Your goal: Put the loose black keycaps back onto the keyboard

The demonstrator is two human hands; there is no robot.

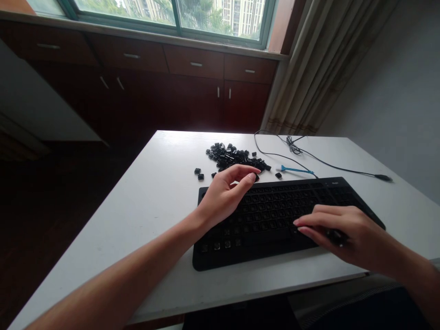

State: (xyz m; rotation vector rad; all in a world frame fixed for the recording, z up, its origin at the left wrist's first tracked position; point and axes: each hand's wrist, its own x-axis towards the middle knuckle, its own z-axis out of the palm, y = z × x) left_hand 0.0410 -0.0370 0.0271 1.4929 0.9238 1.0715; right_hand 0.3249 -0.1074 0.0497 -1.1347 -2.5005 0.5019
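A black keyboard (268, 238) lies at an angle on the white table, its key positions bare, with small square sockets showing at the lower left. Over its upper left edge is my left hand (228, 188), thumb and forefinger closed at a small black keycap (257, 177). Just beyond it lies a heap of loose black keycaps (230, 156). My right hand (350, 229) is above the keyboard's right half, thumb and forefinger pressed together. Several dark keycaps (338, 237) show in its curled palm; whether its fingertips pinch one is hidden.
A blue forked plastic tool (297, 170) lies behind the keyboard. The keyboard's black cable (330, 160) runs across the back right of the table (137, 220) to a plug. Stray keycaps (199, 174) sit left of the heap. Wooden cabinets (192, 101) stand beyond, under a window.
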